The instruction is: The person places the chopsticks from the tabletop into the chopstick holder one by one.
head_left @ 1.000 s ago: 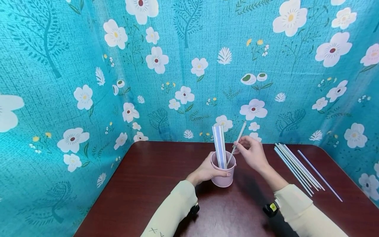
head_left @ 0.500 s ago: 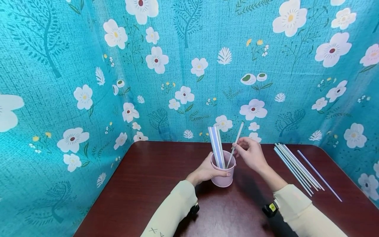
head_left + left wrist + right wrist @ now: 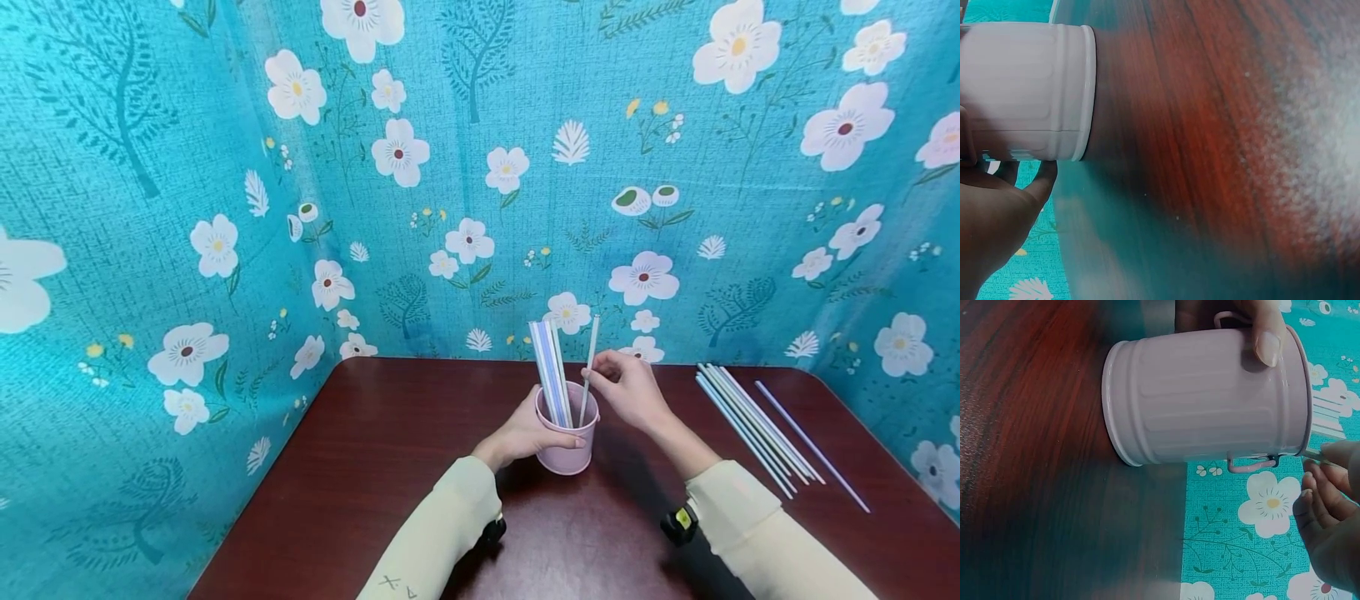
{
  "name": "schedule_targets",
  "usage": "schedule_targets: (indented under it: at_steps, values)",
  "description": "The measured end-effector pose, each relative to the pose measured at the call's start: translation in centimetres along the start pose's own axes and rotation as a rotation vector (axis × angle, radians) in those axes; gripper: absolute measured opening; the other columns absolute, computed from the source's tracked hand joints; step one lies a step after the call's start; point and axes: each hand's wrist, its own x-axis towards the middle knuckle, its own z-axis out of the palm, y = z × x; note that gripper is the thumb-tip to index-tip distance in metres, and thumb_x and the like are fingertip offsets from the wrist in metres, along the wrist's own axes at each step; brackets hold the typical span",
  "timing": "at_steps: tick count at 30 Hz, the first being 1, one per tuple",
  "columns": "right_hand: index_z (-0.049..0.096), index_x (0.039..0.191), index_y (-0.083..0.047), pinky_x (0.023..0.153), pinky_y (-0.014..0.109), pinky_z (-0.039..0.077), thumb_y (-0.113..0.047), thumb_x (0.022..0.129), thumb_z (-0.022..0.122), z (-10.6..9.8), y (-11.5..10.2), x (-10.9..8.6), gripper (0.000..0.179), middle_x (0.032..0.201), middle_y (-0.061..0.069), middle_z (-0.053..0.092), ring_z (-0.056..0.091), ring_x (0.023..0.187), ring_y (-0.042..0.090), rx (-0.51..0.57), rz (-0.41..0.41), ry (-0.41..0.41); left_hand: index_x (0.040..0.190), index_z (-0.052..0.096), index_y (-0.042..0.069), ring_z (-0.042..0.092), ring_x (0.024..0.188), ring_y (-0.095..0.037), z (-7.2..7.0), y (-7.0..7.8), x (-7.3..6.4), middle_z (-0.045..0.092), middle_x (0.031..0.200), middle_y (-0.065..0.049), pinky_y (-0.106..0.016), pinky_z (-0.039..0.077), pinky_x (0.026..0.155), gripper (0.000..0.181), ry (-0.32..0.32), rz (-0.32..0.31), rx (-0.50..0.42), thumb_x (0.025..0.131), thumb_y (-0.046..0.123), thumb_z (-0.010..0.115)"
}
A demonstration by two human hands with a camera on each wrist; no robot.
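Observation:
A small pink metal bucket (image 3: 564, 461) stands upright on the table. My left hand (image 3: 519, 437) grips it from the left, thumb across the front near the rim; the right wrist view shows that thumb (image 3: 1267, 347) on the bucket wall. Several blue, white and pale straws (image 3: 550, 367) lean left inside. Between thumb and fingertips, my right hand (image 3: 628, 390) pinches one pale greyish straw (image 3: 592, 346), nearly upright, its lower end inside the bucket at the right. In the right wrist view the right hand (image 3: 1335, 519) is just outside the rim, beside a wire handle loop (image 3: 1252, 466).
On the right of the dark red wooden table (image 3: 390, 492) lies a row of several pale blue and whitish straws (image 3: 750, 425). One purple straw (image 3: 812, 447) lies apart, farther right. A turquoise flowered cloth (image 3: 465, 167) hangs behind the table and along its sides.
The pinched straw has swung from a rightward slant to nearly upright, as my right hand moved slightly left. The bundle in the bucket has tipped a little left. My left hand stays on the bucket.

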Motion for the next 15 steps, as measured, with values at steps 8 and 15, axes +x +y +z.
schedule_targets:
  at_steps: [8,15]
  values:
    - [0.072,0.096,-0.005,0.072,0.037,0.052,-0.010,0.094,0.073,0.50,0.37,0.61,0.005,0.087,0.005,0.072,0.066,0.079,0.020,-0.013,-0.017,-0.091,0.140,0.045,0.025,0.060,0.112,-0.011,-0.07,0.15,0.01,0.058,0.134,-0.001,-0.037,0.048,0.100,0.082,-0.002,-0.004,0.013,0.073,0.018,0.093]
    - [0.073,0.098,-0.006,0.075,0.039,0.053,-0.009,0.094,0.072,0.81,0.44,0.57,0.005,0.089,0.005,0.073,0.066,0.081,0.018,-0.020,-0.037,-0.126,0.142,0.042,0.025,0.058,0.114,-0.012,-0.07,0.29,-0.13,0.055,0.133,0.005,-0.037,0.048,0.100,0.084,-0.008,-0.017,0.017,0.075,0.020,0.092]
